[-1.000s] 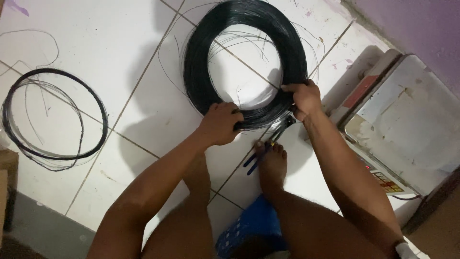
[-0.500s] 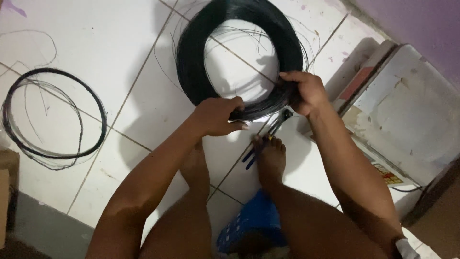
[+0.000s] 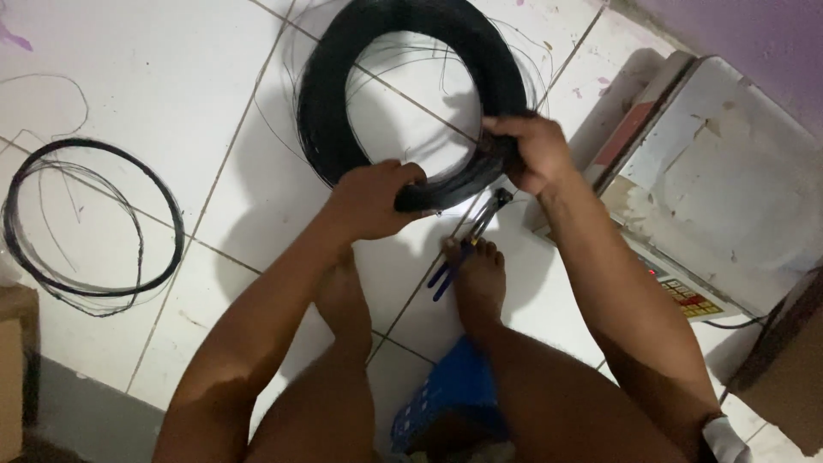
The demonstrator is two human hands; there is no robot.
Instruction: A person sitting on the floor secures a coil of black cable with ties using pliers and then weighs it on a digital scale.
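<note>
A thick coil of black wire (image 3: pixel 343 94) stands tilted off the white tiled floor (image 3: pixel 154 69). My left hand (image 3: pixel 373 199) grips its near edge from below. My right hand (image 3: pixel 527 153) is closed on the coil's right side. Loose thin strands stick out around the coil. Blue-handled pliers (image 3: pixel 467 240) lie on the floor just under my right hand, beside my right foot (image 3: pixel 478 279).
A smaller, thinner ring of black wire (image 3: pixel 90 219) lies on the floor at the left. A white weighing scale (image 3: pixel 720 189) sits at the right by a purple wall. A blue stool (image 3: pixel 450 399) is under me. Cardboard shows at the right edge (image 3: pixel 784 377).
Both hands have lifted the big coil's near edge off the floor and tilted it up. The pliers have stayed on the tiles.
</note>
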